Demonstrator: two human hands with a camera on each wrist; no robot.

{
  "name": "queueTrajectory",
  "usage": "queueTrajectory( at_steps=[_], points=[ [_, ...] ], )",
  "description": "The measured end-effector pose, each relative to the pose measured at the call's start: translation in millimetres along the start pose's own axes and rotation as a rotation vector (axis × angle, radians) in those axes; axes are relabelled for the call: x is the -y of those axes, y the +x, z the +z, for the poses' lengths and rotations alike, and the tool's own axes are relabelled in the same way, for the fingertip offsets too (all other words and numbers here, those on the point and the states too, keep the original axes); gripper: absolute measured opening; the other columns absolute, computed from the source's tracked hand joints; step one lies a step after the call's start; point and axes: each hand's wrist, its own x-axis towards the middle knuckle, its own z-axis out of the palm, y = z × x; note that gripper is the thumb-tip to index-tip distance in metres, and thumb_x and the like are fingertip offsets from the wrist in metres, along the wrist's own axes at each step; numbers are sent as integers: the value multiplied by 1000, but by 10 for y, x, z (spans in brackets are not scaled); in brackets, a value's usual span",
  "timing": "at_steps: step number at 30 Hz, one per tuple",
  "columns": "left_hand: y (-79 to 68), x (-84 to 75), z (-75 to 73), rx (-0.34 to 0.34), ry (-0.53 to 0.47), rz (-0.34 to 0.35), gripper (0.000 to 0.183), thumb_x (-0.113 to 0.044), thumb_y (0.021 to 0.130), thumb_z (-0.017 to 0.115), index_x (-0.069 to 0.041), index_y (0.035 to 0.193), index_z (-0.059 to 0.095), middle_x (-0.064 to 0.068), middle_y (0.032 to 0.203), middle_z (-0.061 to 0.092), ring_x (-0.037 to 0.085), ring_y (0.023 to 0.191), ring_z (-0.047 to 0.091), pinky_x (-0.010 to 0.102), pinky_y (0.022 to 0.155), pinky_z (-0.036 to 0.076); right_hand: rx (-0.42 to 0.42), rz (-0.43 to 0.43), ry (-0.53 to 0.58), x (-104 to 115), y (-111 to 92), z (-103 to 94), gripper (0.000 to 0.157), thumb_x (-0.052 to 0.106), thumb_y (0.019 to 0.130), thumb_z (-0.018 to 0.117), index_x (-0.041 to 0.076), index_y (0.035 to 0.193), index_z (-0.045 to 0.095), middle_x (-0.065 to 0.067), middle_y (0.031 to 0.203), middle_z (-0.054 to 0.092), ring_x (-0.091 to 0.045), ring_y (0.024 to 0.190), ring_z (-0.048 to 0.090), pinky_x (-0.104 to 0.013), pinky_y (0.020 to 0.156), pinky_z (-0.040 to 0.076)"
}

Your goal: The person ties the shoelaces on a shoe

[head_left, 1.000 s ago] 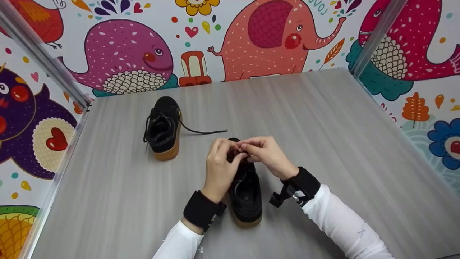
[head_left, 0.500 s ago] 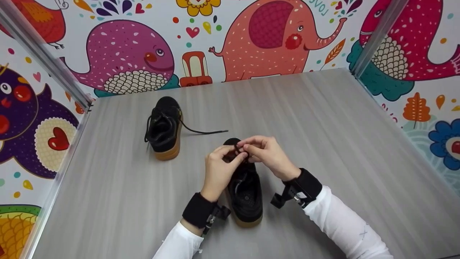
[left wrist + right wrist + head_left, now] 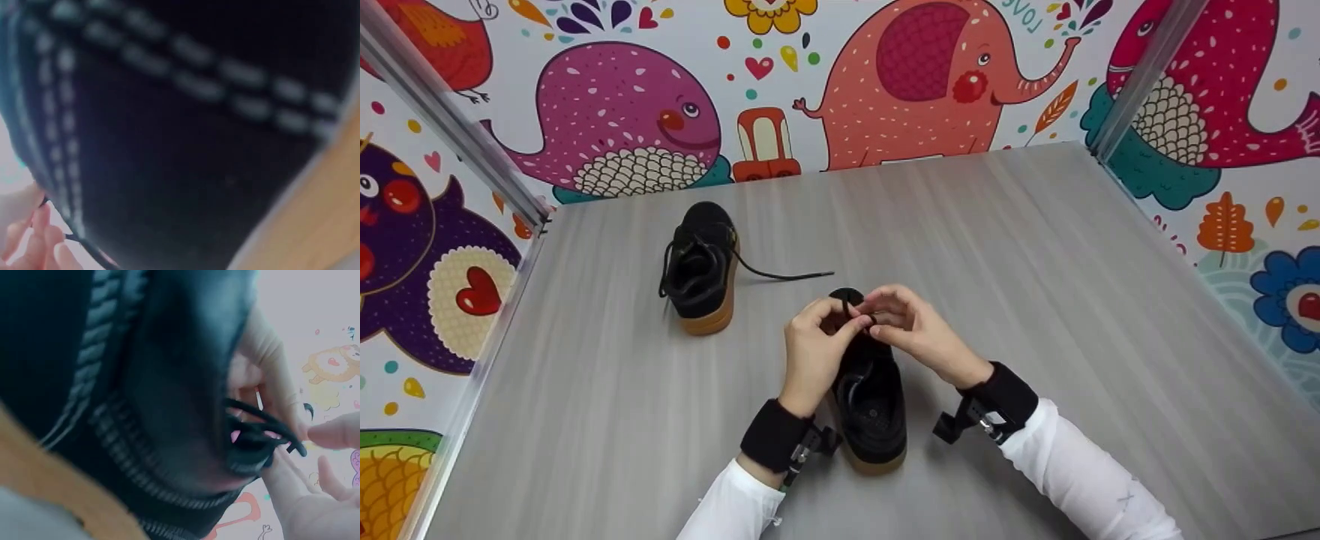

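Note:
A black low shoe [image 3: 872,420] with a tan sole stands in front of me, its toe pointing away. Over its laced front, my left hand [image 3: 815,349] pinches the black shoelace [image 3: 846,306] between thumb and forefinger. My right hand [image 3: 926,334] is close by on the other side, thumb and forefinger bent and standing apart at the lace. In the right wrist view the lace [image 3: 264,421] makes a small loop past the shoe's side [image 3: 169,410]. The shoe's stitched side [image 3: 185,163] fills most of the left wrist view and hides most of the hands there.
A second black shoe [image 3: 709,259] stands farther back on the left, one loose lace [image 3: 787,277] stretched rightward over the grey wood-look surface [image 3: 1020,247]. Walls with painted animals [image 3: 930,82] enclose the back and both sides, with metal posts [image 3: 1144,82] at the corners.
The right hand's thumb and forefinger have spread from their pinch, and its wrist has moved slightly right and down. The left hand has shifted a little left; more of the lace shows.

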Motion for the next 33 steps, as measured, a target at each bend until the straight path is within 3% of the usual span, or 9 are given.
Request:
queueTrajectory(
  at_steps=[3, 7, 11, 14, 20, 26, 33],
  points=[
    [3, -17, -25, 26, 9, -4, 15, -23, 78, 77, -11, 80, 67, -2, 78, 65, 9, 64, 57, 22, 57, 47, 19, -65, -198, -71, -5, -46, 41, 8, 87, 67, -2, 125, 54, -16, 119, 60, -17, 103, 60, -28, 85, 51],
    [10, -20, -35, 39, 34, -1, 14, -24, 79, 77, -13, 79, 67, -3, 77, 64, 8, 63, 56, 22, 57, 46, 10, -141, -424, -116, 5, -90, 34, 13, 83, 73, 0, 114, 66, -13, 99, 68, -13, 86, 61, -27, 76, 50],
    [17, -20, -36, 37, 51, -2, 15, -24, 78, 77, -13, 78, 67, -4, 75, 64, 8, 62, 55, 21, 56, 44, -11, -165, -524, -116, 45, -75, 28, 16, 80, 76, 3, 104, 72, -9, 84, 69, -7, 74, 56, -22, 66, 45],
    [19, -28, -34, 30, 44, -6, 15, -24, 78, 77, -13, 77, 67, -3, 75, 64, 8, 62, 55, 21, 55, 44, -25, -153, -517, -115, 97, -42, 25, 14, 79, 77, 2, 100, 73, -10, 83, 70, -4, 71, 55, -18, 64, 44],
    [23, -39, -28, 30, 13, -12, 16, -24, 79, 77, -12, 77, 67, -1, 73, 64, 8, 59, 55, 20, 54, 44, -36, -45, -370, -67, 151, 18, 21, 4, 78, 75, -6, 96, 72, -19, 91, 70, -2, 75, 61, -17, 67, 49],
    [33, -40, -36, 27, -26, -72, 17, -24, 77, 78, -11, 78, 69, 0, 72, 67, 9, 57, 55, 19, 53, 42, -34, -11, -290, 79, 89, 72, 19, 6, 82, 73, -7, 96, 72, -13, 87, 71, -4, 74, 61, -18, 66, 48],
    [24, -45, -73, 12, -36, -145, 12, -13, 78, 77, -5, 81, 70, 7, 72, 67, 9, 57, 52, 19, 54, 39, -41, 39, -256, 202, 23, 111, 16, 8, 87, 67, -5, 96, 71, -7, 80, 69, -9, 73, 62, -21, 66, 49]
  ],
)
